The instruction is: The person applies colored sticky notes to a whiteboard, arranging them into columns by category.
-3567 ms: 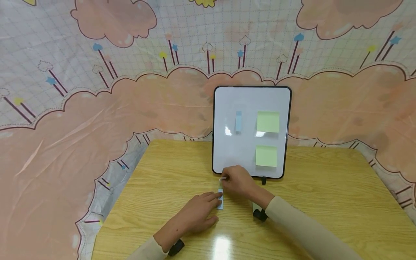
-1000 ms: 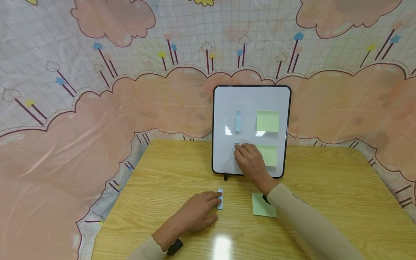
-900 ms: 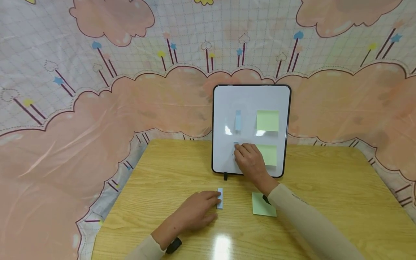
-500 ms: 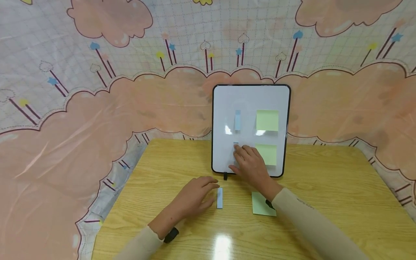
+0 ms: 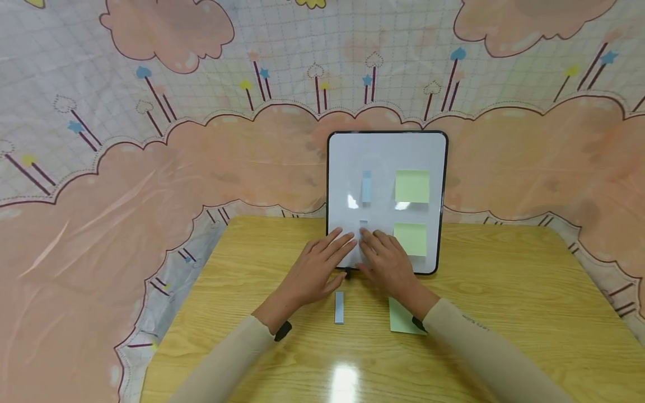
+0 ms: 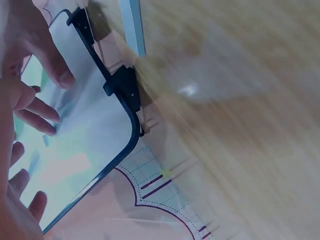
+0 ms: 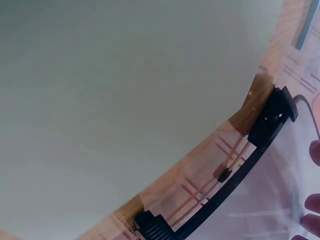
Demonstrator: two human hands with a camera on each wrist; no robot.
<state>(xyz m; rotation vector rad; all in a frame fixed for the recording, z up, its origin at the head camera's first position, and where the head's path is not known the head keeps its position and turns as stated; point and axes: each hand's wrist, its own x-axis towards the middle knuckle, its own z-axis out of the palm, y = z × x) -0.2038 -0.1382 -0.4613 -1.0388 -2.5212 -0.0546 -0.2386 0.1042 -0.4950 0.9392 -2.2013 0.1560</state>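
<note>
A small whiteboard (image 5: 345, 157) with a black frame stands upright on the table. My right hand (image 5: 390, 266) rests its fingertips on a narrow blue sticky note (image 5: 364, 223) low on the board, covering most of it; only the top shows. My left hand (image 5: 314, 274), fingers extended, is at the board's lower left, close beside the right hand. Whether its fingertips touch the board I cannot tell. Above, another narrow blue sticky note (image 5: 366, 187) hangs on the board. A pad of narrow blue sticky notes (image 5: 339, 308) lies on the table below my left hand.
Two green sticky notes, an upper one (image 5: 412, 186) and a lower one (image 5: 410, 239), are on the board's right side. A green sticky note pad (image 5: 403, 320) lies partly under my right forearm. Black clip feet (image 6: 122, 87) hold the board's bottom edge. A patterned cloth (image 5: 282, 151) hangs behind.
My right hand took a blue note from near the pad up to the board, then loosened its pinch and spread its fingers. My left hand left the blue pad and rose to the board.
</note>
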